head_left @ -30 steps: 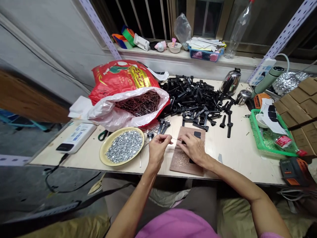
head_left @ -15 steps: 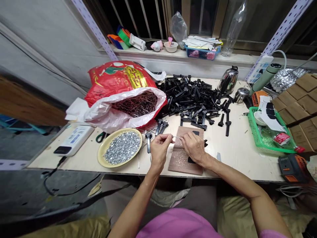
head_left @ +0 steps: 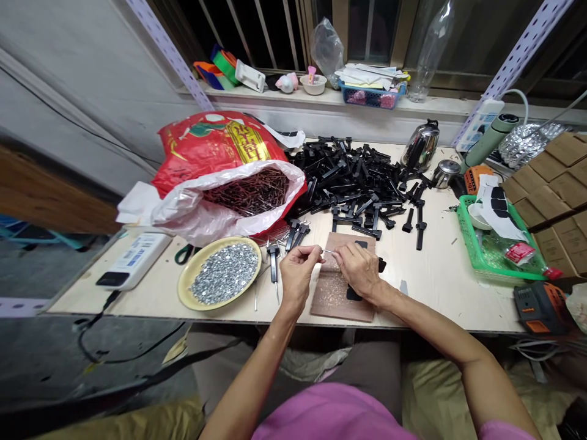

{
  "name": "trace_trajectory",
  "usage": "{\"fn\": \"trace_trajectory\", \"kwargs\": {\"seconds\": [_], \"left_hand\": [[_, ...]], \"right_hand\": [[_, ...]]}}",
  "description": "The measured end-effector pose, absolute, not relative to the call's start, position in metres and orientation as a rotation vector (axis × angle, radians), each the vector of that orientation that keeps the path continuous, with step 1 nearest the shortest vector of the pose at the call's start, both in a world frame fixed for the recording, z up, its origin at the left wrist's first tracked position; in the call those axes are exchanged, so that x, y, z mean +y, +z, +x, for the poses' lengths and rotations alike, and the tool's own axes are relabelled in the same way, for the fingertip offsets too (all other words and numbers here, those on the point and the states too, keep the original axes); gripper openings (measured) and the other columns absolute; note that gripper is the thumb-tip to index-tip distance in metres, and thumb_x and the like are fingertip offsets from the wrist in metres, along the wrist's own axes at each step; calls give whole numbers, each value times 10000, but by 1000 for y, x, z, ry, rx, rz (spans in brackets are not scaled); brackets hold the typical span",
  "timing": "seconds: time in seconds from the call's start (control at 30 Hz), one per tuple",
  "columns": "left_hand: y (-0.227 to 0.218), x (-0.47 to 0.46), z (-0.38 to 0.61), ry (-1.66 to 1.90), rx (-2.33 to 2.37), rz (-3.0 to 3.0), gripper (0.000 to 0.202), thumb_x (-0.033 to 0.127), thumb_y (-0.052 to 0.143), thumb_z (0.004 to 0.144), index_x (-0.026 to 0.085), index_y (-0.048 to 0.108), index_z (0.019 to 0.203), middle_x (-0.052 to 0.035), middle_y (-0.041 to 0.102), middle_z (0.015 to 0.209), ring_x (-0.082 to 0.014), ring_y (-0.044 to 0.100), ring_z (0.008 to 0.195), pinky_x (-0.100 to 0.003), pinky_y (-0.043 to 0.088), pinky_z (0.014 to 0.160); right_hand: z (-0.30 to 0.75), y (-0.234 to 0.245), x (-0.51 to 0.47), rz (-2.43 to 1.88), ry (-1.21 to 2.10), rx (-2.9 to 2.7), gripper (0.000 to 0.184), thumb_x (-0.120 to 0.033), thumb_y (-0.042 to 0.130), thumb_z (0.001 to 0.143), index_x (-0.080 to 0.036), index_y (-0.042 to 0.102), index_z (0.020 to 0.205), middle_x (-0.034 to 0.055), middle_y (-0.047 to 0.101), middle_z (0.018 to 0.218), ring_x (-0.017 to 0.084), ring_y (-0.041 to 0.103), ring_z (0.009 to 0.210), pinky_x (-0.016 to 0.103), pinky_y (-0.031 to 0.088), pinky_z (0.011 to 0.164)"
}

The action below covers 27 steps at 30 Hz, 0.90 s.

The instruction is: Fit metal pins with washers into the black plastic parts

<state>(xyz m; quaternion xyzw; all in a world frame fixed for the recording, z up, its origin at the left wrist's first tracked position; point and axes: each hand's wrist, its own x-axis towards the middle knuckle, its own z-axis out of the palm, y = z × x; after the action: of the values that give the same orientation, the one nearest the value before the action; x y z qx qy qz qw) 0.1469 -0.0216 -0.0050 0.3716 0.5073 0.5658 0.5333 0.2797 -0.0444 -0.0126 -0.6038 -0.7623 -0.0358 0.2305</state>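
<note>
My left hand (head_left: 299,274) is closed in a pinch at the left end of a thin metal rod (head_left: 328,251). The fingers of my right hand (head_left: 359,269) close around its other end, over a brown wooden board (head_left: 337,300) speckled with pale crumbs. Black flat pieces on the board are partly covered by my right hand. Left of my left hand lie a black plastic T-shaped part (head_left: 274,260) and several loose thin rods. A yellow bowl (head_left: 184,293) holds small silvery metal pieces (head_left: 224,272), perhaps washers or nuts.
A red bag (head_left: 183,150) full of dark thin rods (head_left: 252,192) lies open behind the bowl. A heap of black plastic parts (head_left: 348,174) spreads behind the board. To the right are a green basket (head_left: 472,253), a battery pack (head_left: 536,308) and cardboard boxes (head_left: 562,192).
The whole view has shifted slightly. Both hands keep the same pinch on the thin rod over the board, with barely any movement.
</note>
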Motion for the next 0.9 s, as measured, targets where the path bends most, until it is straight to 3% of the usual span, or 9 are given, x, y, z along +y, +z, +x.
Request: {"fn": "trace_trajectory", "kwargs": {"seconds": [0.2, 0.37, 0.57, 0.67, 0.77, 0.9], "left_hand": [[-7, -19, 148, 1349, 1211, 886, 243, 343, 739, 565, 156, 603, 639, 42, 586, 540, -96, 555, 509, -255, 459, 603], [-7, -19, 148, 1344, 1220, 879, 246, 348, 739, 565, 157, 601, 640, 41, 584, 543, -97, 556, 506, -253, 454, 597], [-7, -19, 147, 1321, 1207, 889, 239, 339, 743, 566, 154, 611, 643, 39, 591, 534, -95, 559, 508, -251, 457, 612], [-7, -18, 148, 1322, 1204, 865, 238, 335, 743, 560, 153, 608, 630, 42, 582, 522, -92, 552, 498, -249, 453, 601], [-8, -19, 149, 1324, 1203, 872, 235, 336, 740, 565, 152, 609, 631, 40, 586, 525, -94, 557, 502, -249, 454, 600], [-8, -20, 150, 1345, 1227, 944, 224, 336, 730, 592, 152, 616, 651, 33, 607, 546, -98, 569, 520, -248, 458, 611]], "right_hand": [[279, -14, -44, -1642, 0, -2070, 257, -332, 409, 977, -190, 622, 959, 40, 665, 832, 132, 591, 732, 245, 327, 573], [278, -10, -43, -1657, -129, -2107, 337, -256, 356, 992, -183, 619, 793, 57, 661, 745, 143, 588, 725, 274, 315, 599], [280, -8, -43, -1696, 268, -2043, 220, -320, 424, 970, -202, 597, 902, 4, 655, 798, 123, 587, 680, 227, 349, 550], [280, -8, -45, -1637, 158, -2060, 209, -305, 431, 965, -184, 601, 948, 43, 654, 889, 129, 603, 743, 228, 388, 581], [279, -8, -45, -1663, -26, -2099, 311, -281, 366, 988, -171, 622, 850, 63, 650, 830, 131, 595, 707, 245, 380, 589], [278, -7, -45, -1743, 81, -2059, 317, -305, 368, 988, -167, 613, 842, 47, 638, 797, 125, 579, 661, 242, 355, 540]]}}
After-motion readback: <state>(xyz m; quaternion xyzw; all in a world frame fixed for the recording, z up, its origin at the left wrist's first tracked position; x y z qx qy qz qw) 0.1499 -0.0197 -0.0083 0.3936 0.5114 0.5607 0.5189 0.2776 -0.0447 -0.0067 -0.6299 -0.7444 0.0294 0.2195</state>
